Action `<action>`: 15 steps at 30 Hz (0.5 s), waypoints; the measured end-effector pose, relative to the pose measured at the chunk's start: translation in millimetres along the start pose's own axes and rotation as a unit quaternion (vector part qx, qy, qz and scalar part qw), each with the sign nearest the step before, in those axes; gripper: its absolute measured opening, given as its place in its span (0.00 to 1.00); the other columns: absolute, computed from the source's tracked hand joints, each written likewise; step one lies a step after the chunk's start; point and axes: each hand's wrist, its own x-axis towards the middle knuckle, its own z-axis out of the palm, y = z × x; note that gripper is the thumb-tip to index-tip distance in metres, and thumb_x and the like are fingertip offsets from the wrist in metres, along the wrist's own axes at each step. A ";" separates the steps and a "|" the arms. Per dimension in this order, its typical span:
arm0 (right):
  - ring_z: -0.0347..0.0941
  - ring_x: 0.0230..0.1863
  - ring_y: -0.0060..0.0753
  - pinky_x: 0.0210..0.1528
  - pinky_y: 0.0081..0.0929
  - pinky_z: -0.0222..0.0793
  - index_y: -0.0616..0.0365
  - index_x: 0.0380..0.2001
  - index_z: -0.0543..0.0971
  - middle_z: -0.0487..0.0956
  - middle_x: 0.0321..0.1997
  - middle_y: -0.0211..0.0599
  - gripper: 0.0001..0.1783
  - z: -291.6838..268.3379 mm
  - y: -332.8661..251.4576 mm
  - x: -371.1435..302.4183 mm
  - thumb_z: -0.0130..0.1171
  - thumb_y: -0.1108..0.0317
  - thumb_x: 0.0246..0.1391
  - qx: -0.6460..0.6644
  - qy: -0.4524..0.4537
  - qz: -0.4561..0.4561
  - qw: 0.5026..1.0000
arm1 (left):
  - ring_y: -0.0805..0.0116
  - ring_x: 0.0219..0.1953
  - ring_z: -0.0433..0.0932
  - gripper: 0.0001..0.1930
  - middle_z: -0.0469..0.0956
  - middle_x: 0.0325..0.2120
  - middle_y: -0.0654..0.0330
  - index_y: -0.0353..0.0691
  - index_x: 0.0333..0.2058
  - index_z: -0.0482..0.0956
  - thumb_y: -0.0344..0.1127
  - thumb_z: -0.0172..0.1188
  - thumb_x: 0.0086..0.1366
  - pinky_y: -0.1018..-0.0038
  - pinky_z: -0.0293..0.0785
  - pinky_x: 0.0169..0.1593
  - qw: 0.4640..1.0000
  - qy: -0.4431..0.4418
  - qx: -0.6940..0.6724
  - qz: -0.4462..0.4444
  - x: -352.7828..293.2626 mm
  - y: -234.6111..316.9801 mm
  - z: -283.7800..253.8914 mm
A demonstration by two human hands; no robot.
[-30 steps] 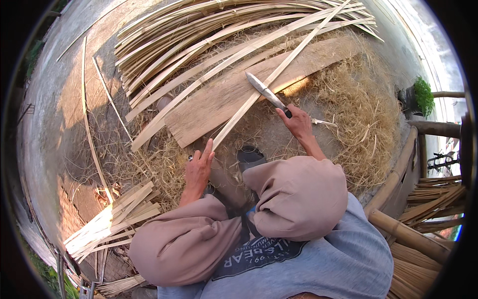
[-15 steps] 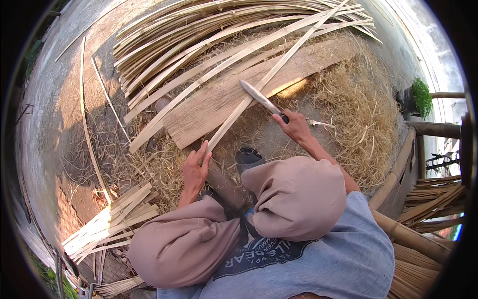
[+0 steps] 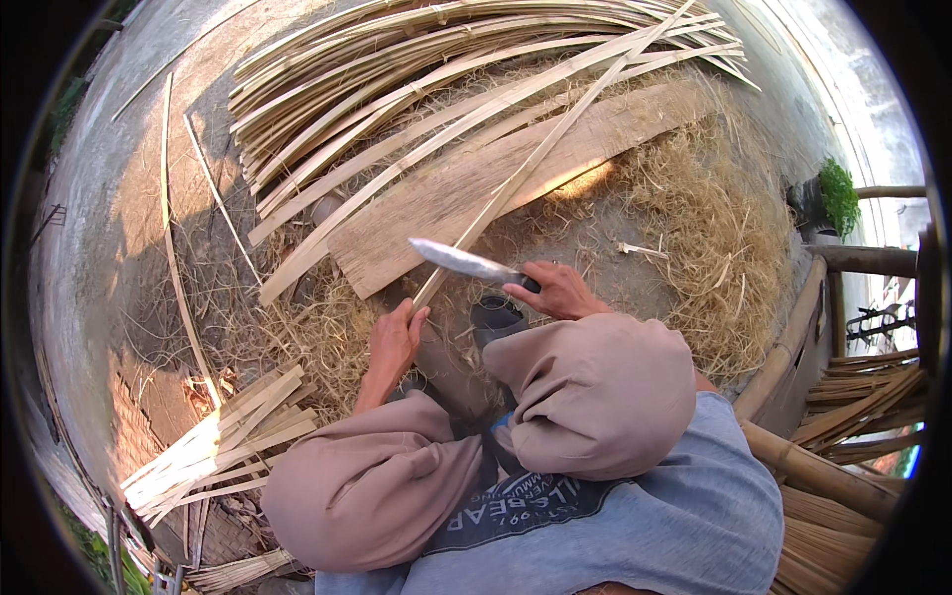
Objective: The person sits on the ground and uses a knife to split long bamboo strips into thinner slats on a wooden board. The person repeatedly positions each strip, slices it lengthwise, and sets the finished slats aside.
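Note:
A long pale bamboo strip slants from my left hand up across a wooden board to the strip pile. My left hand pinches its near end, just past the board's lower edge. In my right hand is a knife, gripped by its dark handle. The knife's blade points left and lies across the strip a little above my left fingers. A thin sliver stands up from the strip about halfway along the board.
Many bamboo strips lie stacked beyond the board. Shavings cover the ground at right. A second strip bundle lies at lower left. Bamboo poles and a green plant stand at right.
My right hand has drawn the knife along the strip toward me, down and left, close to my left hand. The left hand has shifted only slightly, still pinching the strip.

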 end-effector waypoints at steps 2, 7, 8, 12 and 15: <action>0.78 0.27 0.51 0.29 0.46 0.72 0.59 0.24 0.76 0.78 0.23 0.48 0.33 -9.7 21.1 5.6 0.60 0.36 0.62 -0.037 -0.012 -0.018 0.999 | 0.32 0.29 0.75 0.17 0.76 0.22 0.39 0.35 0.31 0.72 0.43 0.60 0.73 0.48 0.67 0.32 1.000 -0.024 -0.005 -0.009 -0.7 -3.4 0.9; 0.81 0.28 0.51 0.31 0.47 0.77 0.55 0.28 0.76 0.80 0.26 0.44 0.30 -31.9 42.3 49.3 0.61 0.35 0.61 -0.001 0.013 0.182 0.983 | 0.42 0.25 0.73 0.19 0.73 0.21 0.41 0.32 0.32 0.73 0.45 0.59 0.73 0.55 0.67 0.32 0.998 -0.057 -0.033 -0.023 13.6 8.7 -9.8; 0.81 0.28 0.50 0.30 0.47 0.77 0.54 0.28 0.76 0.80 0.26 0.44 0.30 -17.0 23.0 52.6 0.61 0.35 0.61 0.028 -0.003 0.162 0.986 | 0.43 0.25 0.73 0.19 0.73 0.21 0.42 0.32 0.32 0.73 0.45 0.59 0.74 0.55 0.67 0.32 0.996 -0.066 -0.011 -0.055 12.5 -0.1 -21.6; 0.80 0.26 0.51 0.28 0.45 0.73 0.59 0.24 0.77 0.79 0.21 0.49 0.33 -18.7 52.8 29.0 0.59 0.36 0.62 -0.067 -0.012 -0.026 0.997 | 0.48 0.26 0.75 0.20 0.78 0.23 0.44 0.32 0.33 0.77 0.46 0.58 0.74 0.58 0.69 0.34 0.996 -0.073 -0.024 -0.046 2.6 -5.0 -14.0; 0.80 0.27 0.54 0.30 0.46 0.73 0.60 0.25 0.78 0.80 0.22 0.50 0.33 -46.3 91.2 65.3 0.59 0.37 0.63 -0.046 0.114 0.245 0.962 | 0.35 0.31 0.74 0.20 0.74 0.25 0.38 0.31 0.32 0.72 0.46 0.58 0.74 0.53 0.67 0.35 0.996 -0.075 -0.051 0.002 -0.3 0.1 -4.6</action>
